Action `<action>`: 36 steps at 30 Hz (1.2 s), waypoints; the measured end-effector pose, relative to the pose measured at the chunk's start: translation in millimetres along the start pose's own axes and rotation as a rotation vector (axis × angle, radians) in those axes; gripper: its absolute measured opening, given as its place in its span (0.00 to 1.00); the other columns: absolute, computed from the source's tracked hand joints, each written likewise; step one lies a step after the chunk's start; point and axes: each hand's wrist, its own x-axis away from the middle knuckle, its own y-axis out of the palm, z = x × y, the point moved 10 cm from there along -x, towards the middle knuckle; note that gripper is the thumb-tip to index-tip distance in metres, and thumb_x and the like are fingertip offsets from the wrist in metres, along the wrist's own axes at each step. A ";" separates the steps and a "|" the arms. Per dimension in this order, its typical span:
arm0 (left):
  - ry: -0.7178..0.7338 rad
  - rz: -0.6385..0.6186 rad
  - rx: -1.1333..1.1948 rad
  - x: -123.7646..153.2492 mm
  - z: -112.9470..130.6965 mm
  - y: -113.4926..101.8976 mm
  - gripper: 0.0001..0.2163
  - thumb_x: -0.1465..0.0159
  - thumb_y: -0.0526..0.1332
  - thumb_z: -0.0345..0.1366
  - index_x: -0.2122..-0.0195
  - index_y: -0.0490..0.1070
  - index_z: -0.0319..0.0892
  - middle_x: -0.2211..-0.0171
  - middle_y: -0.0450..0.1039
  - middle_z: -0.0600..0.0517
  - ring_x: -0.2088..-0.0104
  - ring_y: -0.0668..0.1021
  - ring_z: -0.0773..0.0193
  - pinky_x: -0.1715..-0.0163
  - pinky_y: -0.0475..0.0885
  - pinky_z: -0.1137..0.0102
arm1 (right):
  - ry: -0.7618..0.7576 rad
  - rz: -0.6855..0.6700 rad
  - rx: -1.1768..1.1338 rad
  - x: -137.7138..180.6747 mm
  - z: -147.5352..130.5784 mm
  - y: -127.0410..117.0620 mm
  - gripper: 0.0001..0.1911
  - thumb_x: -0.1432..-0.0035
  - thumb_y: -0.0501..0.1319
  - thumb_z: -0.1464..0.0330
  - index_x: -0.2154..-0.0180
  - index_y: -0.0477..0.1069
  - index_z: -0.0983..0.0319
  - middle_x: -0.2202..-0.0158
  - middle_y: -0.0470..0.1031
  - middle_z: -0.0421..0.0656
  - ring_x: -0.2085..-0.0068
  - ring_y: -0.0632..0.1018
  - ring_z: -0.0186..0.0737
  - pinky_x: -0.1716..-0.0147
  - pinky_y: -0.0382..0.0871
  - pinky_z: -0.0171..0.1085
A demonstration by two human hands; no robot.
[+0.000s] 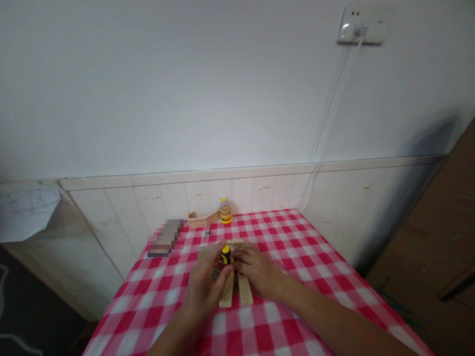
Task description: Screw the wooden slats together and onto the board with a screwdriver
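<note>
Between my two hands stands a screwdriver with a yellow and black handle, its tip pointing down and hidden. My left hand has its thumb and fingers closed around the handle. From the other side my right hand reaches in, fingers together and bent over the wooden piece beside the screwdriver; what its fingertips grip is hidden. Under both hands lies a light wooden assembly, with two narrow wooden strips sticking out toward me. The rest of the assembly is mostly covered by my hands.
A red and white checked cloth covers the table. Toward the wall are a clear container with a yellow base, a curved wooden piece, small dark metal parts and a blurred-out flat object. A cable hangs from the wall socket.
</note>
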 end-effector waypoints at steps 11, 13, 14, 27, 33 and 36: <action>-0.026 -0.019 0.034 -3.4 4.3 -0.4 0.21 0.35 0.64 0.34 0.40 0.69 0.47 0.52 0.79 0.47 0.59 0.83 0.60 0.62 0.81 0.68 | 0.006 0.015 -0.049 -1.6 -0.8 -3.2 0.13 0.34 0.62 0.69 0.49 0.73 0.60 0.44 0.78 0.53 0.40 0.74 0.49 0.37 0.65 0.55; -0.032 -0.031 0.048 -4.1 4.6 1.5 0.19 0.36 0.65 0.34 0.44 0.72 0.46 0.54 0.80 0.47 0.59 0.83 0.59 0.62 0.81 0.68 | 0.016 0.019 -0.073 -2.9 -1.9 -5.8 0.12 0.34 0.61 0.69 0.49 0.74 0.60 0.45 0.78 0.52 0.41 0.75 0.49 0.38 0.65 0.55; -0.039 -0.034 0.052 -4.3 4.3 2.5 0.17 0.36 0.65 0.34 0.46 0.74 0.45 0.55 0.81 0.47 0.60 0.83 0.59 0.61 0.81 0.67 | 0.033 0.029 -0.098 -3.3 -1.4 -8.5 0.13 0.34 0.61 0.70 0.49 0.75 0.60 0.45 0.78 0.52 0.41 0.75 0.49 0.38 0.67 0.54; -0.389 -0.193 0.253 -6.0 -17.7 20.1 0.09 0.37 0.63 0.35 0.59 0.80 0.41 0.64 0.81 0.48 0.65 0.80 0.60 0.65 0.73 0.70 | 0.316 0.271 -0.270 7.2 34.3 -56.4 0.26 0.43 0.52 0.80 0.50 0.80 0.56 0.54 0.85 0.47 0.54 0.85 0.45 0.53 0.81 0.46; -0.429 -0.249 0.422 -2.5 -28.2 32.4 0.11 0.36 0.64 0.42 0.62 0.79 0.39 0.70 0.75 0.51 0.70 0.73 0.64 0.70 0.67 0.73 | 0.491 0.163 -0.372 -9.1 41.2 -71.8 0.19 0.40 0.55 0.72 0.56 0.83 0.57 0.59 0.86 0.45 0.59 0.86 0.47 0.58 0.81 0.47; -0.441 -0.313 0.500 0.6 -31.0 41.4 0.14 0.36 0.63 0.46 0.59 0.79 0.40 0.72 0.73 0.52 0.72 0.71 0.65 0.72 0.65 0.73 | 0.550 0.137 -0.417 -11.2 47.7 -76.5 0.16 0.39 0.57 0.68 0.58 0.84 0.57 0.62 0.87 0.45 0.61 0.86 0.48 0.60 0.81 0.47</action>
